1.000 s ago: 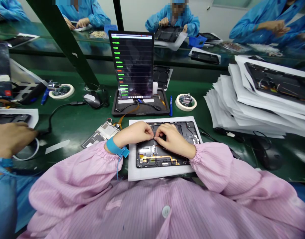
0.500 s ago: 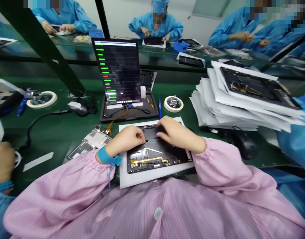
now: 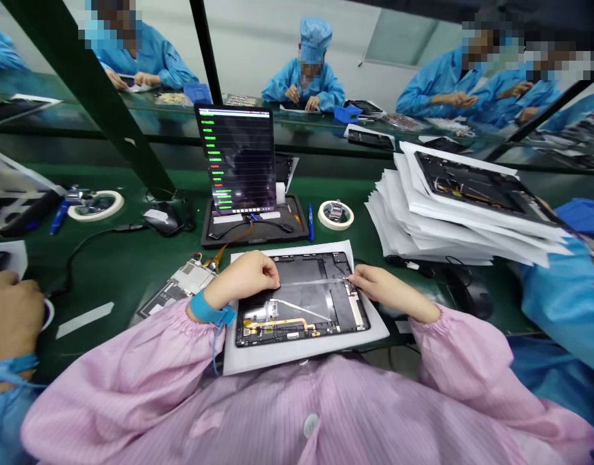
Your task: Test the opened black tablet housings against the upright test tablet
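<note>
We see our left hand curled into a loose fist on the left edge of the open tablet, its fingertips pinched on the left end of a thin clear strip. Our right hand rests at the right edge of the tablet, thumb and forefinger closed on the strip's other end, so the strip runs taut across the dark inside of the tablet between our 2 hands. The tablet lies flat on a white sheet on the green bench, right in front of us at the near edge. A gold flex cable runs along the tablet's near side. Just left of the sheet lies a circuit board, and a blue strap wraps our left wrist. Farther off, straight ahead, a test screen stands upright in a black tray, showing green bars. A tape roll sits right of the tray, with a blue pen between them, and another roll lies far left. A stack of sheets topped by another tablet rises on the right. A neighbour's hand shows at the near left.
</note>
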`<state>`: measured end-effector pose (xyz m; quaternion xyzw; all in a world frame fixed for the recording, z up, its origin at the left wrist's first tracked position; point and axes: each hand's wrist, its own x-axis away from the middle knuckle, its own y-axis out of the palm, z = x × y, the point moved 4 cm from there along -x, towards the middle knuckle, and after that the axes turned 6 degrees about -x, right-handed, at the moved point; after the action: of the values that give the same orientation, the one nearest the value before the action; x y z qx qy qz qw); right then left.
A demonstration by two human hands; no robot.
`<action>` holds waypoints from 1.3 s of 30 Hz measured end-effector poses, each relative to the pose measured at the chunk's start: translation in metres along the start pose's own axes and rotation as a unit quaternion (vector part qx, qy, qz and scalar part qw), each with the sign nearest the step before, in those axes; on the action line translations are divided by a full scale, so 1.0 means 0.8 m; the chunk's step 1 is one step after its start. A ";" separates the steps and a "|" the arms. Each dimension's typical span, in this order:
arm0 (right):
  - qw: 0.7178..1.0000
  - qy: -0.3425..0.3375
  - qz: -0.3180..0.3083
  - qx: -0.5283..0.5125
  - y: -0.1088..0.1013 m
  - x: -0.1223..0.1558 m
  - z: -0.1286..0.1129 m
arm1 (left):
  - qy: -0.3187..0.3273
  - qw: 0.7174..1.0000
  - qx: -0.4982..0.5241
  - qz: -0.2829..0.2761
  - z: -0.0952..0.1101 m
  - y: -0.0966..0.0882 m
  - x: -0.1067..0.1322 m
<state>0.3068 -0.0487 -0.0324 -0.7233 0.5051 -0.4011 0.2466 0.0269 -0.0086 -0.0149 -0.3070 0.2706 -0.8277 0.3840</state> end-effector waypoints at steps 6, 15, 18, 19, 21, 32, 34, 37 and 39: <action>0.999 -0.041 0.033 0.006 0.003 -0.004 0.009 | 0.036 0.999 0.006 -0.023 -0.006 -0.019 0.003; 0.997 -0.059 0.057 -0.007 0.008 -0.003 0.024 | -0.043 0.851 -0.199 0.485 -0.010 -0.101 -0.036; 0.996 -0.058 0.061 -0.016 0.009 0.001 0.026 | -0.040 0.835 -0.227 0.499 -0.015 -0.104 -0.065; 0.996 -0.061 0.062 -0.019 0.009 0.002 0.026 | -0.044 0.835 -0.227 0.499 -0.016 -0.106 -0.070; 0.995 -0.069 0.063 -0.026 0.009 0.004 0.025 | -0.051 0.841 -0.210 0.495 -0.013 -0.107 -0.073; 0.978 -0.089 0.189 -0.019 -0.053 0.028 0.024 | 0.079 0.948 -0.179 0.252 0.093 0.019 -0.049; 0.970 -0.075 0.230 0.017 -0.072 0.035 0.031 | 0.072 0.940 -0.237 0.234 0.083 0.034 -0.057; 0.976 -0.112 0.175 0.059 -0.072 0.037 0.032 | 0.068 0.933 -0.283 0.213 0.068 0.048 -0.071; 0.976 -0.156 0.130 0.083 -0.057 0.034 0.028 | 0.069 0.928 -0.303 0.205 0.063 0.052 -0.077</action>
<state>0.3545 -0.0585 -0.0012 -0.6822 0.5152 -0.2881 0.4315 0.1146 0.0071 -0.0283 -0.2889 0.5911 -0.6287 0.4146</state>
